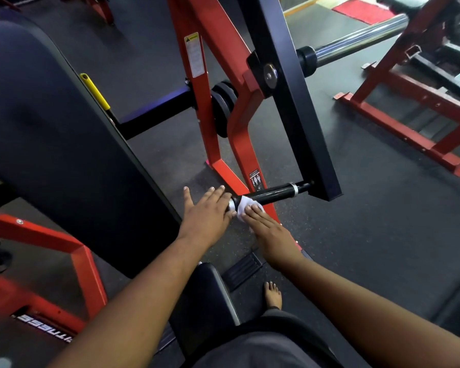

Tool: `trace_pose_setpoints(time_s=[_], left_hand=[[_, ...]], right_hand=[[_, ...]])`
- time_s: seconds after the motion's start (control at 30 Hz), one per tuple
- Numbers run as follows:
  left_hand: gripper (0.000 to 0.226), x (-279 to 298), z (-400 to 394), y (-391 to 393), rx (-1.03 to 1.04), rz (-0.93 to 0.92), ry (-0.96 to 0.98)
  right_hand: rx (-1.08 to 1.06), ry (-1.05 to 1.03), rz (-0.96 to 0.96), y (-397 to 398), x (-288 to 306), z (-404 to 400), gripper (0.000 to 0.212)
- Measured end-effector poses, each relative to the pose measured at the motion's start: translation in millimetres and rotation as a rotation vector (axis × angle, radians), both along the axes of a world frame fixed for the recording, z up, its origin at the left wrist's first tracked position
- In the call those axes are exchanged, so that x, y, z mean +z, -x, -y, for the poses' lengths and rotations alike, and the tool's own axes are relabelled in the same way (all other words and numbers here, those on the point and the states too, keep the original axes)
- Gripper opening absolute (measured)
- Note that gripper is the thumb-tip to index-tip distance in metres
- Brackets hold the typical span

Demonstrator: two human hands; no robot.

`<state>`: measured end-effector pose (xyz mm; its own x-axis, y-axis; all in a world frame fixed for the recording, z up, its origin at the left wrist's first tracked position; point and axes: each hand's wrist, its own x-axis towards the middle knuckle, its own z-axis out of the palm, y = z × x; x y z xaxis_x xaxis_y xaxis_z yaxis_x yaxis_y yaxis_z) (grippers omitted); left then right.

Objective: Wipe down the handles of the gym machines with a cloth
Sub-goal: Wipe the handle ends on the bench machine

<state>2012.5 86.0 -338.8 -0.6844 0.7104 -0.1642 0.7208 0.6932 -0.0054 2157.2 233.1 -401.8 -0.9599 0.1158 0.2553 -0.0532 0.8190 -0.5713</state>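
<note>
Black back pad (pixel 56 134), left half of frame. Red machine frame (pixel 218 107), centre. Black handle (pixel 272 193), centre, jutting from dark lever arm (pixel 298 107). Left hand (pixel 206 213), fingers straight, against handle's end. Right hand (pixel 268 232), fingers straight, pressing white cloth (pixel 243 205) onto handle.

Red and black gym machine with a white cloth on its handle.
White cloth (pixel 243 207), glossy black handle (pixel 271 193), red frame (pixel 210 123), black pad (pixel 51 128), yellow lever (pixel 94 91), dark speckled floor (pixel 356 221).
</note>
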Motion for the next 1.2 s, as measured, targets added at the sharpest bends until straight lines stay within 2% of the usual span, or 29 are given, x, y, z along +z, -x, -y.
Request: trace_pose_setpoints(time_s=[0.17, 0.3, 0.53, 0.6, 0.67, 0.7, 0.77, 0.83, 0.97, 1.1, 1.2], left_hand=[[0.056, -0.5, 0.2, 0.2, -0.009, 0.002, -0.008], [0.057, 0.0, 2.3, -1.9, 0.009, 0.023, 0.002], [0.058, -1.4, 0.8, 0.2, -0.002, 0.023, 0.018], [0.059, -1.0, 1.1, 0.8, -0.009, 0.022, 0.029], [0.060, -0.8, 1.2, 0.4, -0.017, 0.024, 0.027], [0.060, -1.0, 1.4, 0.1, -0.020, 0.027, 0.024], [0.060, -1.7, 1.5, 0.1, -0.021, 0.029, 0.015], [0.059, -1.8, 1.5, 1.1, -0.014, 0.031, 0.012], [0.058, -2.3, 0.9, 0.6, -0.012, 0.021, 0.009], [0.058, -1.4, 0.2, 1.5, -0.018, 0.013, 0.024], [0.056, 0.0, 1.0, 2.4, -0.028, 0.017, 0.041]], right_hand=[[-0.211, 0.087, -0.065, 28.9, 17.8, -16.2, 0.052], [-0.099, 0.031, 0.064, 57.9, 9.5, 0.1, 0.052], [0.038, -0.107, -0.003, 1.1, -7.3, -14.2, 0.053], [-0.124, -0.018, -0.050, -9.7, -6.1, -27.5, 0.053], [-0.424, 0.145, -0.095, -5.8, -3.3, -50.3, 0.049], [-0.534, 0.192, -0.078, 1.2, -2.0, -62.0, 0.045], [-0.596, 0.188, 0.044, 18.0, 6.0, -68.9, 0.039], [-0.577, 0.144, 0.084, 30.6, 11.7, -55.0, 0.043], [-0.528, 0.249, 0.034, 38.0, 17.0, 1.5, 0.053], [-0.345, 0.317, 0.011, 30.2, 14.5, 33.5, 0.052], [-0.195, 0.445, -0.027, 9.3, 19.0, 33.0, 0.051]])
